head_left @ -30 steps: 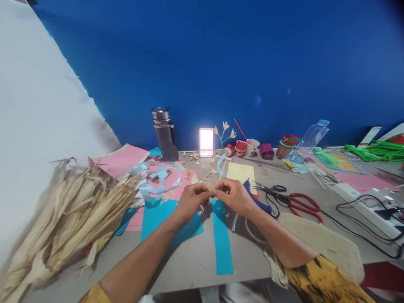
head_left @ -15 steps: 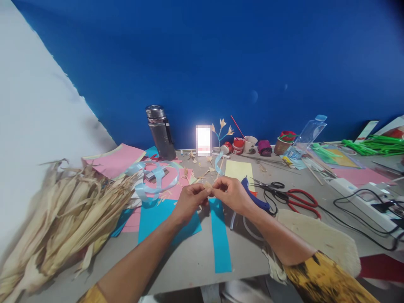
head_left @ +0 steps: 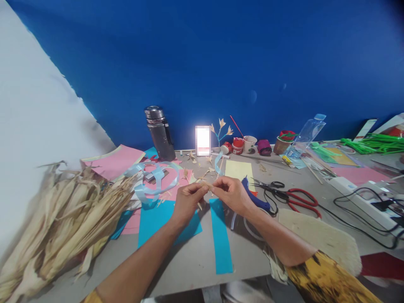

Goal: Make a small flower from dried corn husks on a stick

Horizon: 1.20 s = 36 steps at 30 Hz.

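Note:
Both hands meet over the middle of the table, pinching a small tan piece of dried corn husk between them. My left hand has thumb and forefinger closed on its left side, and a pale tip pokes out below the fingers. From the other side my right hand grips it with thumb and fingertips. Much of the piece is hidden by the fingers. Beneath the hands lie a blue paper sheet and a narrow blue paper strip. Behind them stands a stem with husk flowers.
A large bundle of dried husks fills the left side. A dark flask stands at the back. On the right are a blue glue gun, red-handled scissors, a power strip and a tilted plastic bottle.
Slightly more of the husk piece shows between my fingertips, and a pale tip is clearer below my left hand. Both hands stay nearly in place.

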### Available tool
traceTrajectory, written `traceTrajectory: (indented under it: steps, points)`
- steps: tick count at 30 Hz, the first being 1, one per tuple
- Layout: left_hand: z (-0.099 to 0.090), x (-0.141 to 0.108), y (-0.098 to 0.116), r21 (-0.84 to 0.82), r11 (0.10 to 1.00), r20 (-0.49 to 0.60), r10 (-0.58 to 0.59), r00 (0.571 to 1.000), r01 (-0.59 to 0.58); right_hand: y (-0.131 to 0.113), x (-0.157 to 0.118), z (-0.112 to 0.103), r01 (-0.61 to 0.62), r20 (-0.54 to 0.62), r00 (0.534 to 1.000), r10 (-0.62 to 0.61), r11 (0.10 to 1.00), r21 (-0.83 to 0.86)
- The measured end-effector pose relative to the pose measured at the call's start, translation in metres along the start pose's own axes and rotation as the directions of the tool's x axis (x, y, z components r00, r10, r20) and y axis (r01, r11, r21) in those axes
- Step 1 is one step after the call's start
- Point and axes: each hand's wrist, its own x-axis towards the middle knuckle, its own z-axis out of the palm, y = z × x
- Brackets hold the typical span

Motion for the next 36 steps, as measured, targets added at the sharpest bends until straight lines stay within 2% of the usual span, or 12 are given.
traceTrajectory:
  steps: [4, 11, 15, 19, 25, 28, 31, 33, 36]
  points:
    - [0.0, 0.0, 0.0, -0.012, 1.0, 0.018, -0.013, 1.0, 0.013, 0.0, 0.001, -0.001, -0.027, 0.02, 0.999, 0.027, 0.999, 0.024]
    - [-0.006, 0.003, 0.007, -0.004, 0.999, 0.148, -0.041, 0.988, 0.042, -0.003, 0.002, -0.004, -0.064, 0.034, 0.997, 0.066, 0.996, -0.07]
    - [-0.012, 0.005, 0.012, 0.062, 0.995, 0.2, -0.084, 0.976, 0.073, -0.001, 0.003, -0.006, -0.049, 0.067, 0.996, 0.056, 0.993, -0.103]
    - [-0.016, 0.008, 0.013, 0.172, 0.982, 0.281, -0.118, 0.953, 0.071, 0.002, 0.004, -0.008, 0.007, 0.105, 0.994, 0.016, 0.976, -0.218]
    - [-0.016, 0.01, 0.013, 0.239, 0.971, 0.304, -0.103, 0.947, 0.028, 0.001, 0.004, -0.008, 0.048, 0.13, 0.992, 0.001, 0.928, -0.369]
    - [-0.018, 0.011, 0.012, 0.244, 0.97, 0.247, -0.082, 0.966, 0.02, 0.002, 0.009, -0.014, 0.063, 0.126, 0.992, -0.018, 0.931, -0.359]
    - [-0.021, 0.015, 0.007, 0.206, 0.978, 0.125, -0.062, 0.99, 0.035, -0.005, 0.017, -0.044, 0.07, 0.01, 0.997, -0.07, 0.946, -0.318]
    - [-0.022, 0.018, 0.004, 0.17, 0.984, 0.079, -0.073, 0.994, 0.059, -0.013, 0.023, -0.08, 0.027, -0.129, 0.989, -0.071, 0.949, -0.313]
    - [-0.023, 0.02, 0.0, 0.126, 0.988, 0.058, -0.096, 0.994, 0.089, -0.022, 0.024, -0.145, -0.083, -0.307, 0.947, -0.091, 0.856, -0.51]
